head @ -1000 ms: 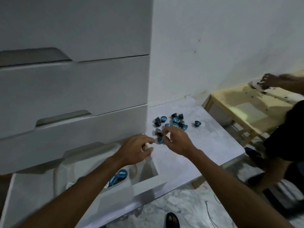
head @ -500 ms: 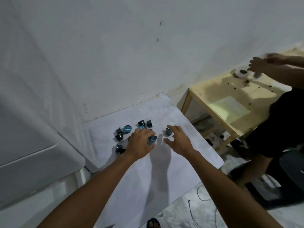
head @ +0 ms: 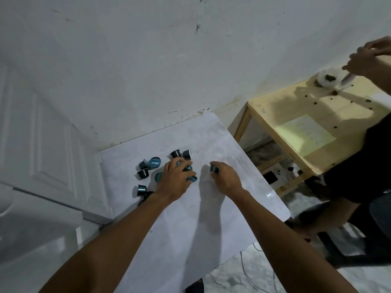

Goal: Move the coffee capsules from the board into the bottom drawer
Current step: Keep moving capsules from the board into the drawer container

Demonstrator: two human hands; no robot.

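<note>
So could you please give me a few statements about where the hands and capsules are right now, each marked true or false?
1. The left hand rests over a cluster of capsules on the white board. True.
2. The right hand is empty. False: its fingers are closed on a dark capsule.
3. No capsules remain on the board. False: several lie loose, including one with its blue lid showing.
4. A wooden table stands right of the board. True.

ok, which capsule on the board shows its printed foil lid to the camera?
The teal-lidded capsule left of the left hand; its lettered lid faces up, the loose ones around it show dark sides.
</note>
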